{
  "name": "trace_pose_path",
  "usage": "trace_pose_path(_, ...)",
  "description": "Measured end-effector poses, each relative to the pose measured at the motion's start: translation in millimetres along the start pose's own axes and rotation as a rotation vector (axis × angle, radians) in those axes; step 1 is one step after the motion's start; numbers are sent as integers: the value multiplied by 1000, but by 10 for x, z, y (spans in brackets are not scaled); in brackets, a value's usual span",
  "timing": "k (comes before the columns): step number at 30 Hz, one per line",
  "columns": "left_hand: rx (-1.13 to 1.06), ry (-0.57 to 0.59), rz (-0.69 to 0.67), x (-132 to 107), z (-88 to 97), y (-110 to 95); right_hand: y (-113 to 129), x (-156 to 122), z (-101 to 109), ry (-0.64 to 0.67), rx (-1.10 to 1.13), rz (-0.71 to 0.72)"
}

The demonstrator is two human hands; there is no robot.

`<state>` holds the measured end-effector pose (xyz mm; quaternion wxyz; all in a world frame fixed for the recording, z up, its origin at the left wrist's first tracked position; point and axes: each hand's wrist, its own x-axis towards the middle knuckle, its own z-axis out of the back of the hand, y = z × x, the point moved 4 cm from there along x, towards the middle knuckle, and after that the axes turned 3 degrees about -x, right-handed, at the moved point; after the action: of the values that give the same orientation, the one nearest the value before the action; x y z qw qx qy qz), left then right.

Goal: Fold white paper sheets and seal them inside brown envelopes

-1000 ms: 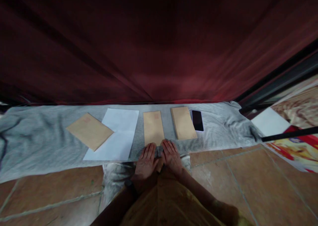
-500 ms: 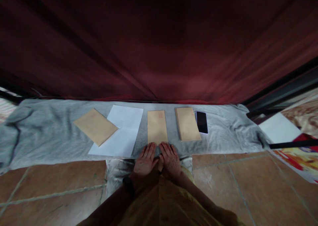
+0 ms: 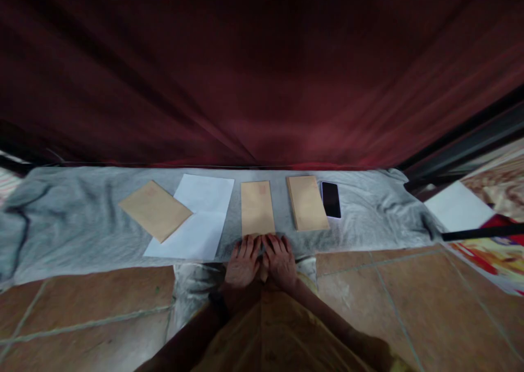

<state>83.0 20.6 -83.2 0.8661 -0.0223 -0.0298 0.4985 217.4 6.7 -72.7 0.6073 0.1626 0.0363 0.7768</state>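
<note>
My left hand (image 3: 242, 263) and my right hand (image 3: 280, 261) lie side by side, palms down with fingers stretched flat, on the near edge of a grey cloth (image 3: 73, 225). Their fingertips touch the near end of a brown envelope (image 3: 257, 207) that lies lengthwise straight ahead. Neither hand holds anything. A second brown envelope (image 3: 307, 203) lies just to the right, and a third (image 3: 155, 210) lies tilted at the left, overlapping a white sheet of paper (image 3: 195, 217).
A black phone (image 3: 331, 199) lies beside the right envelope. A dark red curtain (image 3: 262, 72) hangs behind the cloth. Brown floor tiles (image 3: 409, 301) spread around me. At the far right are a white sheet (image 3: 458, 208), a black bar (image 3: 483, 232) and colourful printed material (image 3: 495, 257).
Both hands have stayed flat at the envelope's near end, drawing closer together; the view has shifted slightly.
</note>
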Motion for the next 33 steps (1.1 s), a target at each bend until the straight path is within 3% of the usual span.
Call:
trace_pose_path(15, 31, -112, 7, -168, -24, 205, -72, -71, -12, -34, -37, -60)
trace_pose_path(21, -33, -70, 49, -65, 58, 41, -52, -48, -2, 2, -56, -80)
trace_pose_path(29, 34, 36, -66, 17, -39, -39, -60, -23, 82, -25, -2, -56)
trace_pose_path(33, 100, 31, -115, 22, -93, -24, -218, 105, 58, -14, 45, -189)
